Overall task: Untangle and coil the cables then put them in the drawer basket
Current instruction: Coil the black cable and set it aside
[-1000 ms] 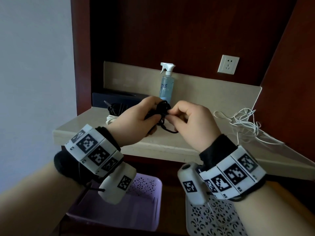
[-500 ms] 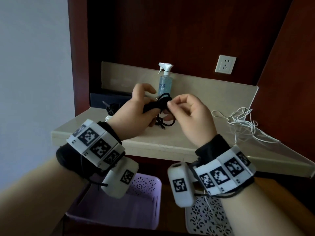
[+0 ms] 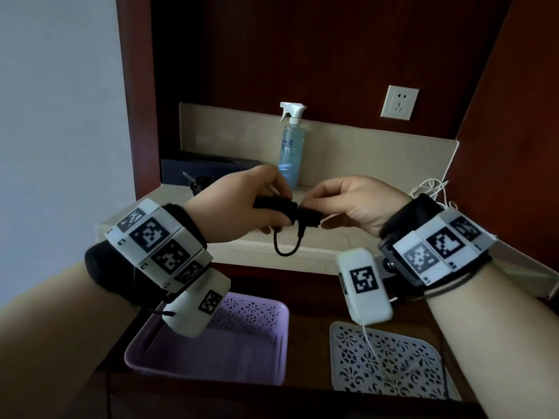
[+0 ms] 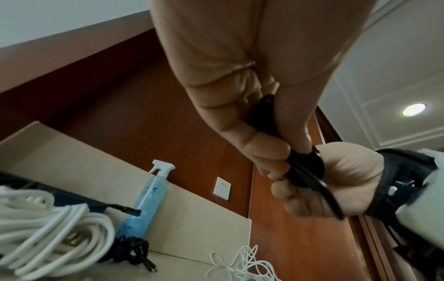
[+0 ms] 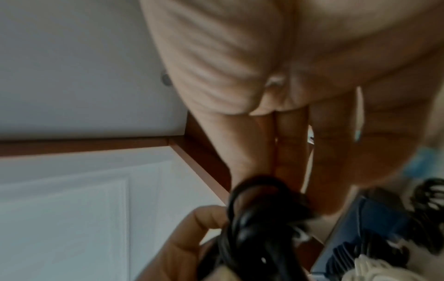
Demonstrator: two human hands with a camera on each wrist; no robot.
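A black cable (image 3: 281, 207) is bunched into a short coil, held level in the air in front of the shelf edge. My left hand (image 3: 257, 204) grips the coil's left end, fingers curled round it (image 4: 261, 117). At the coil's middle my right hand (image 3: 341, 204) pinches the wrapped strand, and a loose loop (image 3: 284, 246) hangs below. The right wrist view is blurred and shows the black coil (image 5: 259, 218) close up. A purple basket (image 3: 211, 352) and a white lattice basket (image 3: 387, 364) sit in the drawer below.
On the stone shelf (image 3: 332, 246) lie a thin tangled white cable (image 3: 429, 189) at the right, a black cable (image 3: 199, 182) and a thick white coil (image 4: 48, 228) at the back left by a dark box (image 3: 208, 167). A spray bottle (image 3: 292, 152) stands behind my hands.
The coil has turned level between my hands and come toward me, off the shelf. My right hand has shifted to the coil's middle, and the loose loop hangs lower.
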